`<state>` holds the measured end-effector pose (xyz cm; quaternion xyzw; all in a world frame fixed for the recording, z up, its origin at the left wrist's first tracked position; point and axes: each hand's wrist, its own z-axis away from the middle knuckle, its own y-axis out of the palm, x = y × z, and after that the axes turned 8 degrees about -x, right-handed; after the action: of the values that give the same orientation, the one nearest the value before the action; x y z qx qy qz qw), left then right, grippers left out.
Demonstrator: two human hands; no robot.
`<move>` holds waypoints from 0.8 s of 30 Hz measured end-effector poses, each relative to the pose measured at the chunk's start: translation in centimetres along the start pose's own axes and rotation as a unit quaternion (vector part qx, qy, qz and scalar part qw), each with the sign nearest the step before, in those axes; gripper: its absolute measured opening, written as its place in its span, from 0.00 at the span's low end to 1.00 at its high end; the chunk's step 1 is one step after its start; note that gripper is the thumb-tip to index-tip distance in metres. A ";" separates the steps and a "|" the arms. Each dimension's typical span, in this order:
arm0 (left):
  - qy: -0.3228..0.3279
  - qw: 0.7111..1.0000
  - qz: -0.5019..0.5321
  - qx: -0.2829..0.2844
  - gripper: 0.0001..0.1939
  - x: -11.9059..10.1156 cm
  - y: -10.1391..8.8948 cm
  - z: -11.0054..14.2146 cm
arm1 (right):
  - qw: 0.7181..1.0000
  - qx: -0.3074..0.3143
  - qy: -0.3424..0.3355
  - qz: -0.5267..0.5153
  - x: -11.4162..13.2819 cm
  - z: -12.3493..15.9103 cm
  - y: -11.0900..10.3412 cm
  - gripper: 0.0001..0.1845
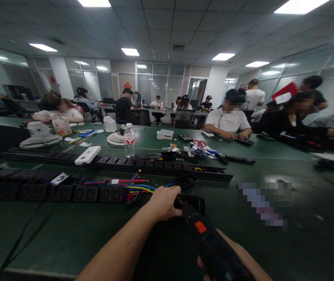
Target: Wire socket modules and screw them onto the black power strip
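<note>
My left hand [164, 201] is closed on a black plastic part [197, 203] low over the green table, its fingers wrapped over the near end. My right hand [237, 249] grips a black power screwdriver [210, 242] with an orange switch, mostly hidden behind the tool's body. The screwdriver's tip meets the black part beside my left thumb; the exact contact point is too dark to make out. Just left of my left hand, red, blue and yellow wires [139, 188] come out of a row of black power sockets [86, 192].
A long black socket strip [155, 167] lies behind, with a white box [87, 155] on it. Near it stand a water bottle [129, 141] and white fans [40, 134]. Cables and tools [202, 150] lie further right. Co-workers sit across the green table [67, 242].
</note>
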<state>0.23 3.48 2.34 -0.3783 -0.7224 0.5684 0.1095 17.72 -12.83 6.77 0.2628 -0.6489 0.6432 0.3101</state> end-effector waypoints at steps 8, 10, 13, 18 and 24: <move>-0.012 0.998 -0.050 -0.045 0.20 0.3 1.3 -0.3 | 0.997 -0.010 -0.045 -0.056 -0.8 0.0 2.2 0.30; -0.015 0.997 -0.048 -0.050 0.21 0.4 1.4 -0.3 | 0.996 -0.029 -0.056 -0.066 -1.1 0.4 2.6 0.28; -0.009 0.998 -0.039 -0.057 0.23 0.5 1.5 -0.3 | 0.992 -0.055 -0.091 -0.062 -1.3 0.8 3.1 0.22; -0.003 0.998 -0.016 -0.052 0.22 0.8 1.7 -0.5 | 0.991 -0.060 -0.101 -0.070 -0.2 1.1 2.9 0.17; 0.001 0.999 -0.021 -0.030 0.24 1.0 1.5 -0.9 | 0.996 -0.005 -0.078 -0.049 0.7 0.8 2.1 0.19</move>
<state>0.70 4.90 0.96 -0.3669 -0.7465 0.5440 0.1109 15.65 -13.53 5.94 0.3421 -0.6602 0.6019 0.2911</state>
